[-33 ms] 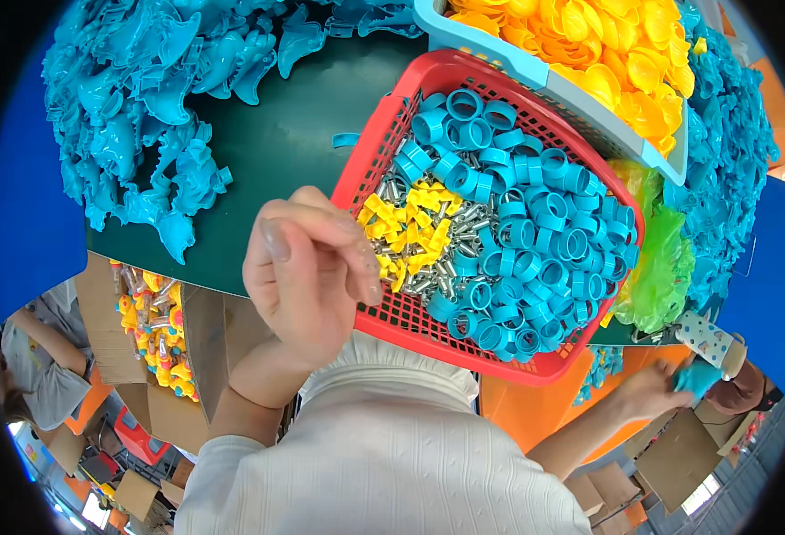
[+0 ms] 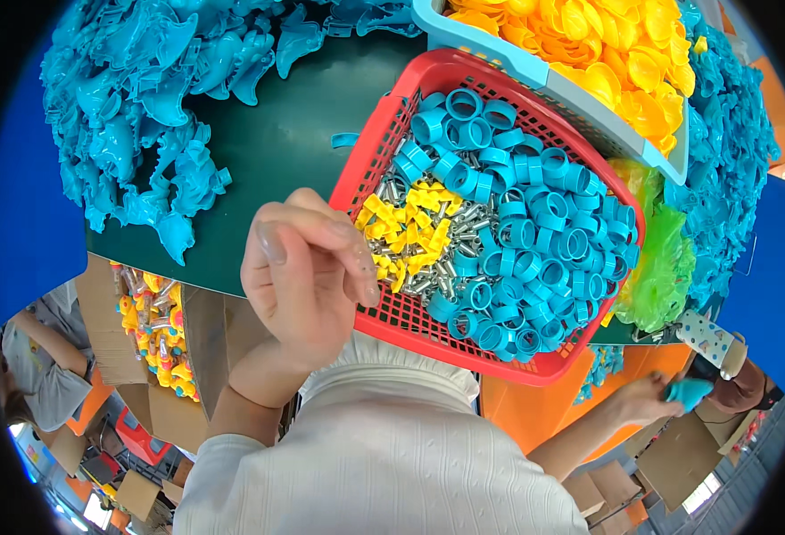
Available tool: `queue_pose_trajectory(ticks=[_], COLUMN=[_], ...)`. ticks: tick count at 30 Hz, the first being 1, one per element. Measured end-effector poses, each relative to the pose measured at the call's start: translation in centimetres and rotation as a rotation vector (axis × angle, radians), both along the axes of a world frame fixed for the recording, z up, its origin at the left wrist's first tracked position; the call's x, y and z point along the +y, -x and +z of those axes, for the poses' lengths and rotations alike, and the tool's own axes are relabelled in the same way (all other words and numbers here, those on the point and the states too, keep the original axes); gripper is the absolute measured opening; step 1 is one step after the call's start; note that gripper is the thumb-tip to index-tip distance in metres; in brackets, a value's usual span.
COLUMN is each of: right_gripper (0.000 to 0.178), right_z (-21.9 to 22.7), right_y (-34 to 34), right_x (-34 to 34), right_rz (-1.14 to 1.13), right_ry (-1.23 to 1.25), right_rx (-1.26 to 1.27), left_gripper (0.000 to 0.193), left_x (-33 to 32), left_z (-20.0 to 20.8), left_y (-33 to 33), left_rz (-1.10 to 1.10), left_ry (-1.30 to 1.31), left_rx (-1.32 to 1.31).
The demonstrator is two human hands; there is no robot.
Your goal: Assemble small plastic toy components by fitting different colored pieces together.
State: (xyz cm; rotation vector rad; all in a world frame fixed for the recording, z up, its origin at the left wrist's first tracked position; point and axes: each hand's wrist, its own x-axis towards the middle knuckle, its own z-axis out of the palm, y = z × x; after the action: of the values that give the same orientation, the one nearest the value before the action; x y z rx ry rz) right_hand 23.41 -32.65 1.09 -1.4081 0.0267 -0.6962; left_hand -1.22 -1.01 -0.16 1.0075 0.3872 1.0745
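Observation:
My left hand (image 2: 308,276) hovers at the near-left edge of the red basket (image 2: 376,134), palm turned inward. Its fingers curl loosely together, and nothing shows in them. Out to the lower right, my right hand (image 2: 644,399) grips a curved blue plastic piece (image 2: 689,392) at its fingertips. The basket holds many blue plastic rings (image 2: 549,209), small yellow plastic parts (image 2: 410,223) and silvery metal pieces (image 2: 475,223) that look like screws or pins.
Blue moulded pieces (image 2: 143,98) heap at the far left, with another heap (image 2: 727,169) at the right. A light-blue crate (image 2: 499,53) of yellow-orange shells (image 2: 589,45) stands behind the basket. A green plastic bag (image 2: 656,267) lies beside it. A carton (image 2: 210,357) holds yellow toys. Another person (image 2: 49,357) sits left.
My right hand has shifted slightly left with the blue plastic piece, away from the white patterned thing beside it. My left hand has barely moved.

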Motion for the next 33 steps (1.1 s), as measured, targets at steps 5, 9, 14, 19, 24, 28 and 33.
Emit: queue_pose_trajectory(ticks=[5, 9, 14, 19, 24, 28, 33], right_gripper=[0.041, 0.028, 0.029, 0.026, 0.023, 0.022, 0.014], right_z=[-6.9, -9.1, -5.0, 1.5, 4.0, 4.8, 5.3], right_y=[-2.1, -2.6, -4.3, -2.9, -1.3, 0.7, 3.2], right_x=[-15.2, -23.8, -11.1, 2.2, 11.2, 16.2, 19.5], right_rz=[-0.800, -0.848, -0.483, -0.097, 0.349, 0.523, 1.034], right_ry=[0.007, 0.004, 0.552, 0.684, 0.759, 0.762, 0.775], right_rx=[0.351, 0.572, 0.206, -0.054, -0.399, -0.496, -0.601], left_gripper=[0.034, 0.032, 0.022, 0.011, 0.019, 0.020, 0.027], left_x=[0.2, 0.1, 0.5, 4.2, 7.9, 7.9, 5.9], left_z=[0.0, -0.2, 0.6, -0.4, -1.4, -1.6, -0.3], left_y=[0.4, 0.6, 1.7, 5.2, 6.6, 7.1, 6.3], left_rz=[0.016, -0.064, 0.048, 0.642, 0.726, 0.641, 0.621], left_ry=[-0.069, -0.159, -0.273, -0.699, -0.860, -0.790, -1.033], left_rx=[0.021, 0.081, 0.138, 0.828, 1.454, 1.407, 0.951])
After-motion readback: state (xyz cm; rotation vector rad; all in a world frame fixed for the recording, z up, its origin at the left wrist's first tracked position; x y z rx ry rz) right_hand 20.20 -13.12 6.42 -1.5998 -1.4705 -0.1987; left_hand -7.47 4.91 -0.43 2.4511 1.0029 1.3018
